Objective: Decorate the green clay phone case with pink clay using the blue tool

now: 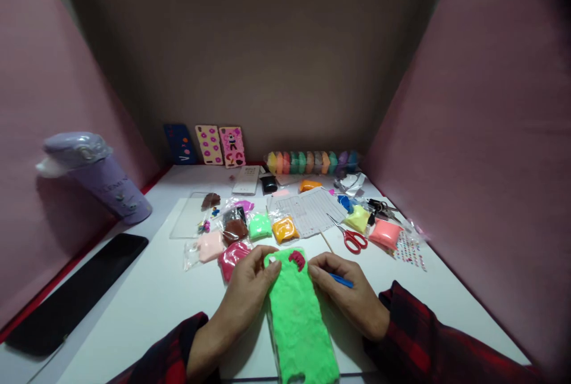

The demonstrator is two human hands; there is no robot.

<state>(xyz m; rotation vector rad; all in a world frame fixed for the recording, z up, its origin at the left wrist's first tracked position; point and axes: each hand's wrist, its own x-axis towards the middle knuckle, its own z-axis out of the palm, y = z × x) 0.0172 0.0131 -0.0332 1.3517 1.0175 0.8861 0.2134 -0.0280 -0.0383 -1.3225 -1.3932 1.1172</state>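
A phone case covered in bright green clay (298,318) lies at the table's front, its far end between my hands. Near its top right sits a dark pink clay piece (297,261). My left hand (252,280) grips the upper left edge, thumb on the green surface by a small white spot. My right hand (345,286) is closed around a blue tool (341,280), its fingertips at the case's upper right edge; the tool's tip is hidden. Just beyond my left hand is a packet of dark pink clay (232,258).
Several clay packets, such as orange (285,229) and light green (260,226), lie beyond the case. Red-handled scissors (354,241) rest right of a written paper (312,211). A black phone (80,292) and purple tumbler (111,185) stand left. Decorated cases (209,145) lean at the back.
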